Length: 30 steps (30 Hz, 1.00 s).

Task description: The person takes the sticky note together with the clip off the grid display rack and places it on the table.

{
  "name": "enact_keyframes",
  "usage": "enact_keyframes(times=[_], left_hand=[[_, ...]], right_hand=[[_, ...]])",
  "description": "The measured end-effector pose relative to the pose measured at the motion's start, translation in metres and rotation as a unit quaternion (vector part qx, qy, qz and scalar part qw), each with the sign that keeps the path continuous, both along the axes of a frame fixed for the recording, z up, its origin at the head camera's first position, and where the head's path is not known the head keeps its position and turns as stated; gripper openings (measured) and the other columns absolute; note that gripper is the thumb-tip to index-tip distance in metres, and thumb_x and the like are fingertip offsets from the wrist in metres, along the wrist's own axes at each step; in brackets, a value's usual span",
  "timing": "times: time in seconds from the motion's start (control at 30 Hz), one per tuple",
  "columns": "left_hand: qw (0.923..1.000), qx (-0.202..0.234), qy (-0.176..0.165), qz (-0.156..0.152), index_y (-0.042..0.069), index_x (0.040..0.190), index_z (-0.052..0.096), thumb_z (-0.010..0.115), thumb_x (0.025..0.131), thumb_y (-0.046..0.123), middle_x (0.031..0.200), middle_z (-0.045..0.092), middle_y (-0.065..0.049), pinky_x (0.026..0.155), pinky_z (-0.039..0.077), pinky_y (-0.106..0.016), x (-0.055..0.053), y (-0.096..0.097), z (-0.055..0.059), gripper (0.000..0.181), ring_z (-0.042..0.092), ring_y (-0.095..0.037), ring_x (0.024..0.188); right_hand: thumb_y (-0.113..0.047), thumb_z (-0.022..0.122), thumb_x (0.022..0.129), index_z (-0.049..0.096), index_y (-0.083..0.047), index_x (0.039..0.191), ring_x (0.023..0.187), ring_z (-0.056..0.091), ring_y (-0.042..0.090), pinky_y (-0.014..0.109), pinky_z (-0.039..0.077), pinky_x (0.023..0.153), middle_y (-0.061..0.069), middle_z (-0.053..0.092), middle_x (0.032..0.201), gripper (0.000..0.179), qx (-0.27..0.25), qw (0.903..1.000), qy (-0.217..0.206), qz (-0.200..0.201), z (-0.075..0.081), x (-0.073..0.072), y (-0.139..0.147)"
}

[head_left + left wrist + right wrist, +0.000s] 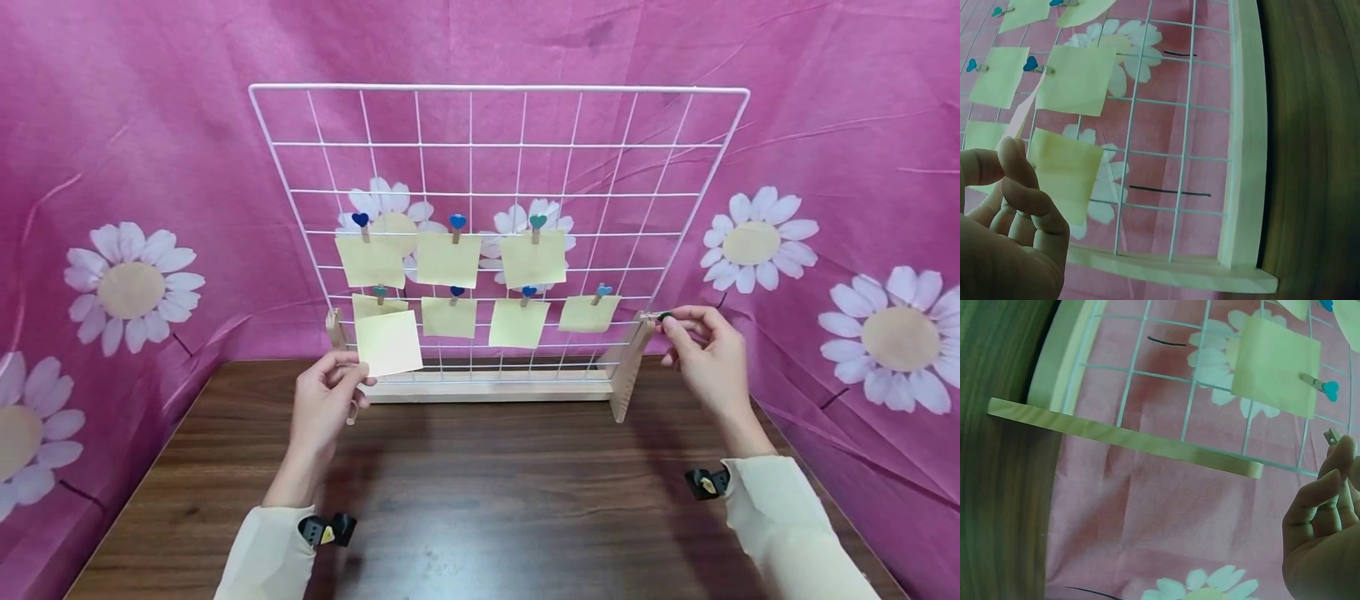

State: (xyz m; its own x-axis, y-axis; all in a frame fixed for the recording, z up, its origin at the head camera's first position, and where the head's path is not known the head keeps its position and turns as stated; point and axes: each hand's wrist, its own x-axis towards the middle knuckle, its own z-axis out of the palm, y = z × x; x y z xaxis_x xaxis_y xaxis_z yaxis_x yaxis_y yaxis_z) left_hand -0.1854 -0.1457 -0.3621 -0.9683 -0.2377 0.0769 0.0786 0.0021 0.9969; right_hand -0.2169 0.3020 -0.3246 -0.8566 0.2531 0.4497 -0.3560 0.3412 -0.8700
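My left hand (326,404) pinches a pale yellow sticky note (390,343) by its lower left corner, in front of the white wire grid (498,145). The left wrist view shows that note (1024,112) nearly edge-on. Partly behind it in the head view hangs a clipped note (369,305). At the grid's right side my right hand (708,358) pinches a small wooden clothespin (1332,435) with a dark green top, between thumb and forefinger. Nearest to it hangs a note (588,315) under a light blue heart clothespin (603,290).
Several more yellow notes (448,260) hang in two rows, held by heart clothespins (537,222). A wooden stand (630,375) carries the grid on a brown wooden table (480,483). Pink cloth (150,100) with daisies surrounds it.
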Motion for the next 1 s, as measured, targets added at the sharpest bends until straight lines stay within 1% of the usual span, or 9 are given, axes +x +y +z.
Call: enact_keyframes(times=[0.13,0.23,0.33,0.43,0.57,0.67,0.83,1.0], left_hand=[[0.9999,0.006,-0.006,0.006,-0.005,0.112,0.06,0.061,0.098,0.0,0.071,0.07,0.001,0.044,0.041,-0.019,0.003,-0.004,-0.004,0.015,0.056,-0.01,0.05],[0.9999,0.005,-0.005,0.013,-0.005,0.11,0.059,0.061,0.097,-0.001,0.071,0.07,0.0,0.045,0.043,-0.02,0.004,-0.007,-0.008,0.013,0.056,-0.011,0.049],[0.9997,0.005,-0.013,0.018,-0.004,0.109,0.059,0.061,0.097,-0.001,0.069,0.07,0.002,0.046,0.045,-0.02,0.005,-0.012,-0.012,0.012,0.057,-0.011,0.049],[0.9995,0.003,-0.025,0.022,-0.003,0.11,0.059,0.061,0.098,0.002,0.068,0.069,0.005,0.047,0.044,-0.021,0.005,-0.016,-0.015,0.013,0.057,-0.011,0.05],[0.9991,-0.005,-0.031,0.028,-0.004,0.113,0.06,0.061,0.099,0.003,0.067,0.067,0.007,0.045,0.04,-0.02,0.006,-0.021,-0.02,0.016,0.056,-0.011,0.051],[0.9987,-0.01,-0.035,0.034,-0.005,0.113,0.061,0.061,0.099,0.003,0.066,0.068,0.007,0.045,0.038,-0.02,0.007,-0.025,-0.025,0.017,0.055,-0.01,0.05],[0.9979,-0.019,-0.049,0.039,-0.004,0.115,0.06,0.061,0.099,0.006,0.069,0.07,0.006,0.047,0.039,-0.02,0.01,-0.032,-0.03,0.019,0.056,-0.008,0.051],[0.997,-0.028,-0.054,0.047,-0.005,0.115,0.06,0.06,0.099,0.005,0.068,0.069,0.007,0.046,0.04,-0.02,0.012,-0.037,-0.035,0.018,0.057,-0.008,0.05]], right_hand=[[0.001,0.063,0.098,0.061,0.003,0.106,0.049,0.061,0.005,0.017,0.051,0.048,-0.013,0.073,0.081,0.009,-0.001,1.0,-0.005,0.002,-0.007,0.001,0.001],[0.0,0.063,0.098,0.06,0.005,0.106,0.048,0.06,0.005,0.016,0.05,0.048,-0.013,0.072,0.08,0.01,0.007,0.9999,-0.008,-0.002,-0.012,0.003,0.002],[0.0,0.063,0.098,0.06,0.005,0.106,0.047,0.058,0.006,0.016,0.049,0.048,-0.014,0.072,0.079,0.01,0.013,0.9998,-0.012,-0.005,-0.017,0.004,0.002],[-0.001,0.063,0.098,0.06,0.005,0.106,0.047,0.058,0.006,0.017,0.05,0.049,-0.016,0.071,0.077,0.011,0.016,0.9996,-0.018,-0.013,-0.021,0.006,0.003],[-0.003,0.065,0.098,0.06,0.005,0.108,0.047,0.058,0.006,0.017,0.049,0.048,-0.021,0.068,0.075,0.013,0.021,0.9988,-0.037,-0.027,-0.026,0.009,0.005],[-0.005,0.065,0.098,0.06,0.006,0.109,0.047,0.058,0.007,0.017,0.049,0.048,-0.02,0.069,0.075,0.017,0.025,0.998,-0.048,-0.034,-0.031,0.01,0.006],[-0.007,0.063,0.1,0.058,0.007,0.111,0.047,0.059,0.008,0.017,0.048,0.048,-0.021,0.07,0.079,0.019,0.023,0.9971,-0.064,-0.033,-0.041,0.011,0.01],[-0.006,0.062,0.1,0.058,0.007,0.112,0.047,0.058,0.007,0.018,0.047,0.047,-0.021,0.07,0.078,0.018,0.015,0.9959,-0.081,-0.039,-0.051,0.012,0.014]])
